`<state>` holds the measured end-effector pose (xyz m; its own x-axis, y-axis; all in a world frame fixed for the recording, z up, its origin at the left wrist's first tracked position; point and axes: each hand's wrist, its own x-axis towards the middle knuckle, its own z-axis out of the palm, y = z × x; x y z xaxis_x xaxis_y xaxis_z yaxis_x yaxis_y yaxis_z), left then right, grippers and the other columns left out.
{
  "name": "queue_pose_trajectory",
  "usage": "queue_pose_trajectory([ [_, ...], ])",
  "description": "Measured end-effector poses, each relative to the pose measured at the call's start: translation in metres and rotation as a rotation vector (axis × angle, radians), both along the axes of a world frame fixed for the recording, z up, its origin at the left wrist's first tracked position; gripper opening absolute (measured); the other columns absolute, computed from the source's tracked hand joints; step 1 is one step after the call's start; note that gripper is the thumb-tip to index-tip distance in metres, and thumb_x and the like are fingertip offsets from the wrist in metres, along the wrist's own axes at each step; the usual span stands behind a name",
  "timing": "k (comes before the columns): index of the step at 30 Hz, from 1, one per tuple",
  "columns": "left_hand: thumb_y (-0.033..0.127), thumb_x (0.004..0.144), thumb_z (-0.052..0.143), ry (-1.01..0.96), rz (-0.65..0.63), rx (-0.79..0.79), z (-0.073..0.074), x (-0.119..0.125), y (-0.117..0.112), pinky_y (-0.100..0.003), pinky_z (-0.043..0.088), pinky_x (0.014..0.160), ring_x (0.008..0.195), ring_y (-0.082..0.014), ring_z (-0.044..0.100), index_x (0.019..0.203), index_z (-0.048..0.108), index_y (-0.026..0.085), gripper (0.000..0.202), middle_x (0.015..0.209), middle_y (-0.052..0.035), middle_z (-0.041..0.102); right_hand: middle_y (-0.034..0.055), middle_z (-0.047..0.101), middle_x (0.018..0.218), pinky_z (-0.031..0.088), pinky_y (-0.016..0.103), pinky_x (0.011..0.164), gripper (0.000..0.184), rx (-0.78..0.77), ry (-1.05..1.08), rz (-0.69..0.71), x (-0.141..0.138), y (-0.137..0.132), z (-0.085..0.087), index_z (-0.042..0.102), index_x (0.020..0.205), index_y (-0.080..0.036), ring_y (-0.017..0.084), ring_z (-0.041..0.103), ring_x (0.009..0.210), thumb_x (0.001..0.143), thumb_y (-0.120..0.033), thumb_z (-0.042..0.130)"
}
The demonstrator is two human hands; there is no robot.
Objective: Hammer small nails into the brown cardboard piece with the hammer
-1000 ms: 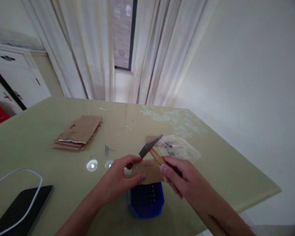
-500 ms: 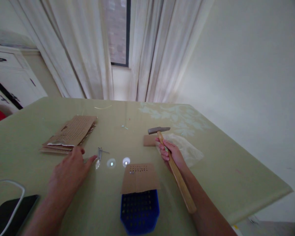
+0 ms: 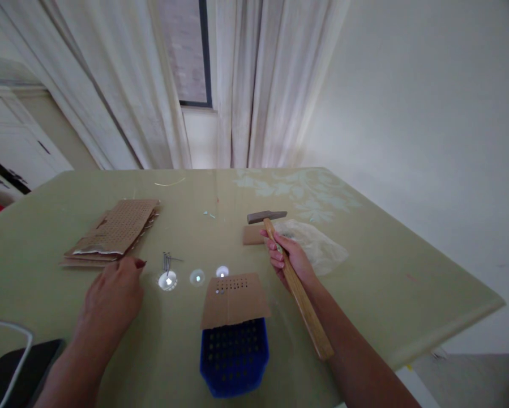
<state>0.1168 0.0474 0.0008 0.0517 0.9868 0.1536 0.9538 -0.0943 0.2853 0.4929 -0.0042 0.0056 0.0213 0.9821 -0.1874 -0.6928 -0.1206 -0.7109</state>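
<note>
My right hand [image 3: 294, 260] is wrapped round the wooden handle of a hammer [image 3: 299, 289], with its dark metal head raised at the far end. My left hand [image 3: 116, 289] is over the table beside the cardboard stack, its fingers curled together; whatever they hold, if anything, is hidden. To its right lies a small bunch of nails [image 3: 167, 262]. A piece of cardboard [image 3: 236, 306] with rows of punched holes rests over the back of a blue perforated plastic basket [image 3: 235, 362]. Small nail heads [image 3: 219, 292] show near its left holes.
A stack of perforated cardboard sheets [image 3: 114, 229] lies at the left. Behind the hammer are a clear plastic bag [image 3: 317, 249] and a small brown cardboard piece [image 3: 252, 234]. A black device [image 3: 25, 368] with a white cable [image 3: 22, 357] sits front left.
My left hand has drawn away from the nails, its thumb folding in toward the fingers. My right hand keeps its hold on the hammer. The whole view has shifted slightly.
</note>
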Motion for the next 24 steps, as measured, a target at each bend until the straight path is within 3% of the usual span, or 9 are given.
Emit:
queue_pose_trajectory([
  [3,0.042,0.102,0.048,-0.216,-0.109,0.059,0.005,0.025,-0.003,-0.045,0.061,0.086,0.100,-0.0327,0.074,0.103,0.064,0.022,0.025,0.105,-0.0126,0.075,-0.0061,0.058,0.070,0.036,0.011,0.034,0.021,0.000,-0.011,-0.003,-0.002,0.000,0.000,0.074,0.117,-0.015,0.004,0.043,0.043,0.098,-0.023,0.077],
  [5,0.050,0.101,0.057,-0.657,-0.247,0.075,0.013,0.049,-0.015,-0.038,0.062,0.083,0.095,-0.0269,0.076,0.106,0.066,0.022,0.030,0.104,-0.0093,0.077,-0.0059,0.058,0.071,0.035,0.011,0.034,0.022,0.002,-0.020,-0.004,-0.003,-0.001,0.001,0.075,0.116,-0.014,0.004,0.043,0.043,0.097,-0.024,0.079],
  [8,0.043,0.101,0.067,-0.980,-0.398,0.048,0.026,0.083,-0.042,-0.030,0.062,0.080,0.088,-0.0209,0.077,0.097,0.073,0.024,0.020,0.092,-0.0035,0.079,-0.0054,0.059,0.071,0.034,0.012,0.034,0.024,0.008,-0.036,-0.002,-0.006,-0.002,0.002,0.076,0.112,-0.012,0.003,0.043,0.044,0.094,-0.026,0.082],
  [12,0.037,0.100,0.072,-1.003,-0.493,-0.032,0.032,0.101,-0.063,-0.029,0.063,0.085,0.094,-0.0210,0.079,0.096,0.082,0.026,0.015,0.100,-0.0038,0.085,-0.0051,0.059,0.071,0.032,0.012,0.035,0.027,0.014,-0.060,0.004,-0.009,-0.004,0.004,0.077,0.111,-0.013,0.004,0.043,0.044,0.091,-0.029,0.084],
  [24,0.035,0.101,0.070,-0.861,-0.558,-0.035,0.033,0.102,-0.061,-0.028,0.063,0.082,0.084,-0.0192,0.077,0.096,0.083,0.029,0.015,0.092,0.0007,0.084,-0.0053,0.060,0.071,0.033,0.013,0.035,0.033,0.018,-0.105,0.010,-0.012,-0.005,0.004,0.076,0.115,-0.015,0.004,0.043,0.044,0.090,-0.033,0.086],
])
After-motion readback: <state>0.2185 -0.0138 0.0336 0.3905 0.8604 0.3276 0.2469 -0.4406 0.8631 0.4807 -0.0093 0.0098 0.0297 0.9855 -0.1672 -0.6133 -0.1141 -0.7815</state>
